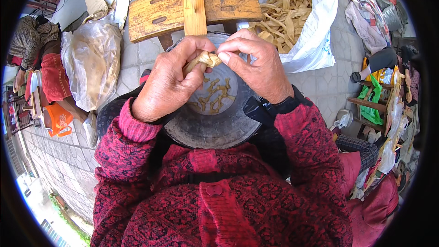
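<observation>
Straw-coloured and glossy, a twist of flat strip sits above a dark round basin; we see the fingers of the left hand closed on it, covering part of its length. At its right end, the thumb and forefinger of the right hand come together, but we cannot tell whether they grip it. Below, we make out small knobbly pieces in the basin, partly masked by the hands, which also block much of its far rim. Beyond, a wooden post hides the middle of the slotted wooden surface, and the picture's top edge cuts off the white bag of loose strips.
</observation>
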A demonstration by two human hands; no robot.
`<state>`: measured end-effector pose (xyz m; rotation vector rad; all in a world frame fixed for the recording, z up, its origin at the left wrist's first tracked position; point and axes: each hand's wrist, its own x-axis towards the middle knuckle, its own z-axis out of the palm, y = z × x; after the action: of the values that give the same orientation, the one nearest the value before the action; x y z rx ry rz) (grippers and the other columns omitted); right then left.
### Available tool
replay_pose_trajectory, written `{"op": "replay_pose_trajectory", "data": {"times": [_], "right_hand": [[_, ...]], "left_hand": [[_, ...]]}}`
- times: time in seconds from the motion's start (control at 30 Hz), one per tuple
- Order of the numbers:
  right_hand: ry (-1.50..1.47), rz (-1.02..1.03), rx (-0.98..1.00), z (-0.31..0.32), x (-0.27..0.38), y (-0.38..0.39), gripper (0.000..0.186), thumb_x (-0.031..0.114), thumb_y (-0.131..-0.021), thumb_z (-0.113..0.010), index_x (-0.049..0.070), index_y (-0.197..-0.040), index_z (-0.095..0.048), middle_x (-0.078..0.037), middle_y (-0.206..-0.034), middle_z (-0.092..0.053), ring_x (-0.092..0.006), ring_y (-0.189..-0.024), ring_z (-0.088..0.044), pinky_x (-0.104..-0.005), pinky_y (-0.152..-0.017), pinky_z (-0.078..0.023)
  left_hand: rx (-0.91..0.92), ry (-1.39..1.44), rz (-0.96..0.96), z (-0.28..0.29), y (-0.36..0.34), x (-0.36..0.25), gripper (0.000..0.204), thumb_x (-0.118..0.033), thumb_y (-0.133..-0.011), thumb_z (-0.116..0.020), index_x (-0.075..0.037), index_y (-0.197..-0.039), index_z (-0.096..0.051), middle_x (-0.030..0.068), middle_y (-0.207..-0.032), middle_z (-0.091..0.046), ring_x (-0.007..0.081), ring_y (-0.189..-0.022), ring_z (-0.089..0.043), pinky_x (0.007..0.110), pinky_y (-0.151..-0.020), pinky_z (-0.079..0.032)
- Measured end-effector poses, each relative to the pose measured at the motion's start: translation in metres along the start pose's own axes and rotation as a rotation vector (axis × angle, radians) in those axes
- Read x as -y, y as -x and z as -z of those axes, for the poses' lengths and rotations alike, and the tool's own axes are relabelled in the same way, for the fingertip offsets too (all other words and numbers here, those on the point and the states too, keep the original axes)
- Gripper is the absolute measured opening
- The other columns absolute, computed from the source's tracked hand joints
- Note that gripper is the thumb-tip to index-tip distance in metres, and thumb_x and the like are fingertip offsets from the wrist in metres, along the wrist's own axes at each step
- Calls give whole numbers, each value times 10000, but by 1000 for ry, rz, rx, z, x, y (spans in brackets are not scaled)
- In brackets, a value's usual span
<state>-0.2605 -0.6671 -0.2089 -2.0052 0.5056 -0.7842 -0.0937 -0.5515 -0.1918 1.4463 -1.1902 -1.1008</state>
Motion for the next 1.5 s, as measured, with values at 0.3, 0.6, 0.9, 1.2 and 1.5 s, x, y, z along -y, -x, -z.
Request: {"op": "replay_pose_trajectory", "data": {"times": [0.3,0.6,0.9,1.2,1.5], "right_hand": [[-91,-191,132,4,4,1,115,72,-778,-682,-16,-849,-662,-97,-829,-624,-184,-754,-636,-293,-724,-506],[-114,-304,150,6,11,1,146,103,-742,-684,-21,-789,-622,-94,-785,-629,-184,-748,-633,-312,-701,-503],[-116,-331,-42,-6,8,8,153,91,-691,-704,-5,-745,-599,-86,-717,-634,-160,-671,-608,-307,-632,-488],[-282,-380,-151,-14,-6,10,88,44,-746,-661,-10,-735,-592,-45,-686,-628,-78,-663,-586,-251,-601,-485],[-506,-520,-153,-13,-14,10,66,43,-796,-633,-11,-808,-596,-2,-733,-608,-41,-650,-530,-216,-579,-451]], "left_hand": [[-21,-404,-248,-7,0,2,252,71,-836,-525,-33,-1066,-519,188,-805,-590,403,-778,-623,403,-661,-498],[-11,-457,-325,-11,-2,2,262,80,-809,-537,-35,-1042,-510,178,-785,-588,404,-749,-624,412,-649,-498],[-50,-316,-194,-20,-5,11,239,93,-819,-565,-28,-1021,-523,10,-729,-561,30,-631,-503,209,-555,-421],[-111,-72,-127,-31,-7,24,324,45,-759,-636,-52,-1037,-499,65,-729,-526,133,-641,-522,278,-618,-472],[-121,-20,-140,-39,-5,20,419,86,-776,-667,-11,-1125,-456,92,-885,-618,118,-865,-645,271,-780,-528]]}}
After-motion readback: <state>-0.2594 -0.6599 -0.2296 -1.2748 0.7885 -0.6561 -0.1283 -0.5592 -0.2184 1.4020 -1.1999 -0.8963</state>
